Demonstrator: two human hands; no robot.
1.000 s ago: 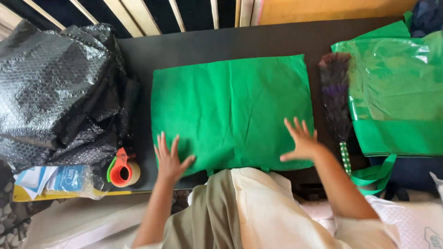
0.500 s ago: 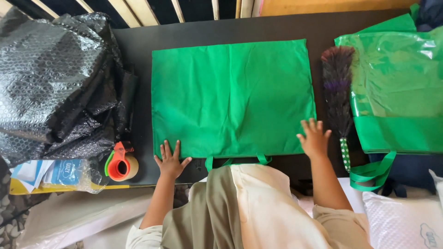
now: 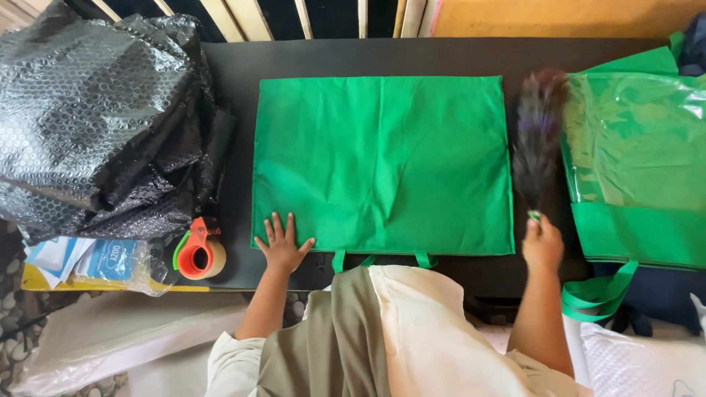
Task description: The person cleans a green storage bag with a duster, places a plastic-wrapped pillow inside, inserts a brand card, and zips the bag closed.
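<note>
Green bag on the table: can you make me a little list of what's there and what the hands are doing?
bag: green bag lying flat on the black table, handles toward the person
left hand: left hand pressed flat on the bag's near left corner
right hand: right hand holding a dark feather duster beside the bag
left side: black bubble wrap, orange tape dispenser
right side: more green bags under clear plastic

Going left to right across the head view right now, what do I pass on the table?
Black bubble wrap → tape dispenser → left hand flat on the green bag's corner → green bag → feather duster held by the right hand → plastic-covered green bags.
</note>
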